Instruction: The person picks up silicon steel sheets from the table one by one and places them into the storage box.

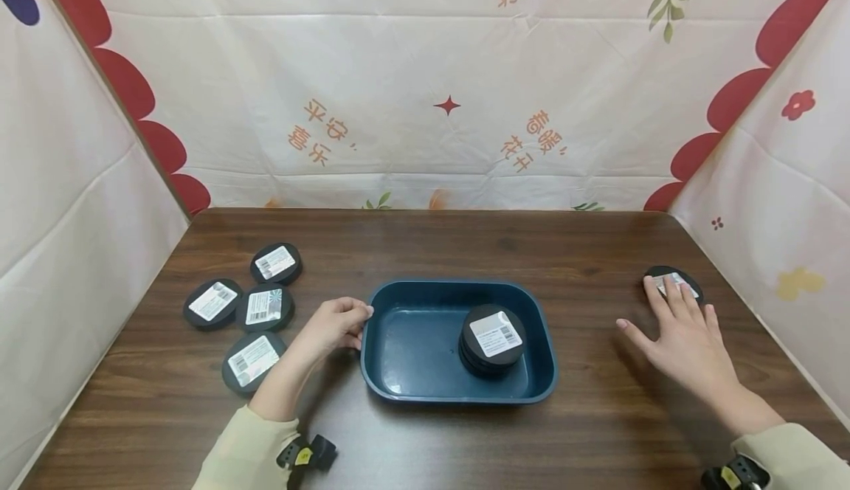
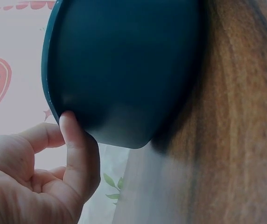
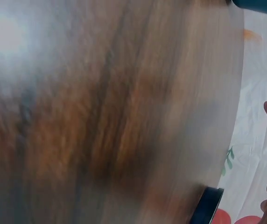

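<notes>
Head view: blue tray [image 1: 412, 350] holds stacked black discs [image 1: 492, 339] (left hand [image 1: 332, 328] pinches one end), right hand [image 1: 692, 348] spread wide.

From above, the head view faces forward and down over left hand [image 1: 334, 328] and right hand [image 1: 688, 341] — closer wrist views, beside each, share the tray [image 1: 412, 357].

Brown wood-grain table [image 1: 425, 243]; white cloth [image 1: 412, 54] behind, bearing red star [image 1: 447, 105], green leaves [image 1: 676, 12].

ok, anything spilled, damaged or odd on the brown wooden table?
No visible spill or damage. Mildly odd: one round black white-labelled disc sits alone by the right hand, apart from the four matching discs at left.
</notes>
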`<state>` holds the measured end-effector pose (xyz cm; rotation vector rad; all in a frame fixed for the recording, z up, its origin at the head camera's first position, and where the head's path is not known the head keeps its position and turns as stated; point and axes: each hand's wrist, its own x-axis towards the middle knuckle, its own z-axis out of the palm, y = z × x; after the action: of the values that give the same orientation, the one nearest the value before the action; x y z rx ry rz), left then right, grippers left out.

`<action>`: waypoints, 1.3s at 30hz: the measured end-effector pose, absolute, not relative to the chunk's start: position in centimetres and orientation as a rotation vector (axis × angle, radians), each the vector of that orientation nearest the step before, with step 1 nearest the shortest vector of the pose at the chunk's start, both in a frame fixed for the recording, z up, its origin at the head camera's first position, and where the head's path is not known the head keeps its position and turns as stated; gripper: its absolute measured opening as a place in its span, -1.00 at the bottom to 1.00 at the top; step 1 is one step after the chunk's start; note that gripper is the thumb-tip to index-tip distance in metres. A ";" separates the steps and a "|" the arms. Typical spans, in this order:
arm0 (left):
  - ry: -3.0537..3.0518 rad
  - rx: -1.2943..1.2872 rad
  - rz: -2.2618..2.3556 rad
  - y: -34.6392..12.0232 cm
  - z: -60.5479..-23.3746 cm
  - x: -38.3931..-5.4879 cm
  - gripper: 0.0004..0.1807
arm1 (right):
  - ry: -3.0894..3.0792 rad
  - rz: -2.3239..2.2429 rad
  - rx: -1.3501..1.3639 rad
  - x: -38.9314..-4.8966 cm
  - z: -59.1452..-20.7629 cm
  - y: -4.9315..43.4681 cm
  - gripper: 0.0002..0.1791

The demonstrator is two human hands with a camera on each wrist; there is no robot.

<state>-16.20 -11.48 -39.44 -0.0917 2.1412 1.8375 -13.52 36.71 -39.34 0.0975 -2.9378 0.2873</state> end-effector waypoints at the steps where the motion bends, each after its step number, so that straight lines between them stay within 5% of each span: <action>1: 2.140 -0.090 1.837 -11.5 -39.5 -16.2 -0.73 | -2.936 0.297 0.091 -13.7 -39.4 37.0 -0.08; 39: 2.141 -0.104 1.834 -11.5 -39.5 -16.3 -0.73 | -3.008 0.424 -0.124 -17.9 -40.3 42.5 0.08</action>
<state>-16.26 -11.46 -39.51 -0.1044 2.1408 1.8343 -17.86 42.54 -40.32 -0.1242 -3.0082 0.4235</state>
